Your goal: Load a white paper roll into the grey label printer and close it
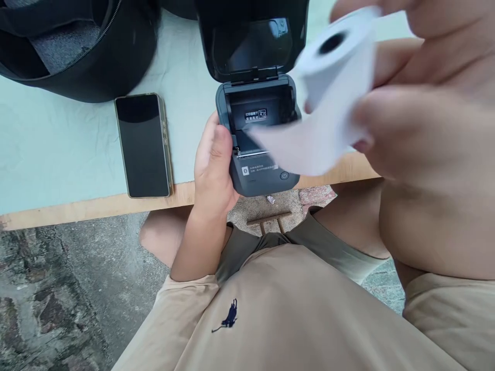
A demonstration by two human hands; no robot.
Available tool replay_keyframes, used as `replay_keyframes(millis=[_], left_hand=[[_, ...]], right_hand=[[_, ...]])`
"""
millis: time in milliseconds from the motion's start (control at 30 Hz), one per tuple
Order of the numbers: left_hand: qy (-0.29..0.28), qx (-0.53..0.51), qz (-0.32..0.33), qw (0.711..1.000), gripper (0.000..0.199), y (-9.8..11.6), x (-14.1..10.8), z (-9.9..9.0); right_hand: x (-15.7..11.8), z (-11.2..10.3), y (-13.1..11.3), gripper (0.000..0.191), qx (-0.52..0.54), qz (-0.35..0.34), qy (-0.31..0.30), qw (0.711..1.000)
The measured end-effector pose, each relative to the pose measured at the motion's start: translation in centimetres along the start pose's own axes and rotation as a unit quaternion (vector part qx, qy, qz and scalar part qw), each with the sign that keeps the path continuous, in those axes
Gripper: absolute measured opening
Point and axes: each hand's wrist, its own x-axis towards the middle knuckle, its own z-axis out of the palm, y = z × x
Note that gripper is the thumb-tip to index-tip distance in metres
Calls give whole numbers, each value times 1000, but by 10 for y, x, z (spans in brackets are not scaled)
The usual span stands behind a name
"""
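Observation:
A small dark grey printer (pixel 251 178) has its black lid (pixel 253 44) raised, and its inner compartment shows a label with white characters. My left hand (pixel 215 165) grips the printer's left side, thumb along the edge. Close to the camera, my right hand (pixel 417 103) holds a white paper roll (pixel 332 62), its fingers wrapped round the right side. The roll's loose end hangs in a curve, and its tip overlaps the view of the printer's compartment. Both the roll and the right hand are slightly blurred.
A black phone (pixel 144 147) lies left of the printer on the pale green tabletop (pixel 58 149). Behind it stands a black zippered bag (pixel 116 56) with grey lining. The table's wooden edge (pixel 93 208) runs in front, above my knees.

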Motion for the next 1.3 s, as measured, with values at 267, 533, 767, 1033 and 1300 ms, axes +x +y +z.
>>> replay_keyframes(millis=[267,533,767,1033,1300], left_hand=[[-58,-29,-53,997,38,-5,7,-11],[-50,-11,-52,997,37,-2,6,-9],[-45,-1,-50,998,45,-7,7,-14],[-42,-4,-48,998,39,-6,6,-15],[-50,4,-56,997,37,-5,7,-11]], right_hand=[[-1,15,57,29,211,13,62,975],[-5,18,66,26,-130,-118,74,982],[-1,25,75,37,-215,-77,67,971],[-13,-8,72,52,-154,-202,237,938],[2,-20,91,54,-308,-16,120,944]])
